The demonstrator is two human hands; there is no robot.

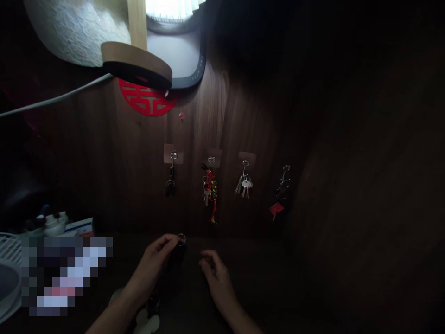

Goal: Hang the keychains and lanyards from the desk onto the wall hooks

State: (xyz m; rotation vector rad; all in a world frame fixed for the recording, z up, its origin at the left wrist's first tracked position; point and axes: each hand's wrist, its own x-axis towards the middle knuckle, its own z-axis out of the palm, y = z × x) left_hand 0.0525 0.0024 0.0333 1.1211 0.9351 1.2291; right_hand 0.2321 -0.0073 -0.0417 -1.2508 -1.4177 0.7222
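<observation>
My left hand (162, 250) pinches a metal key ring (182, 239) between thumb and fingertips. Dark pieces hang below that ring, too dim to make out. A little to the right, my right hand (216, 277) holds nothing; its fingers are loosely bent and apart from the thumb. On the wooden panel in front of me, several hooks carry keys: a dark set (170, 183), a bunch with a colourful braided charm (213, 192), a silver bunch (246, 184), and a dim set with a red tag (277, 209).
A lamp base (139, 62) and its cable (62, 97) are at the upper left, before a red round ornament (149, 99). White bottles (54, 226) and a rack (10, 246) stand at left. A pale rounded object (148, 321) lies near my left forearm.
</observation>
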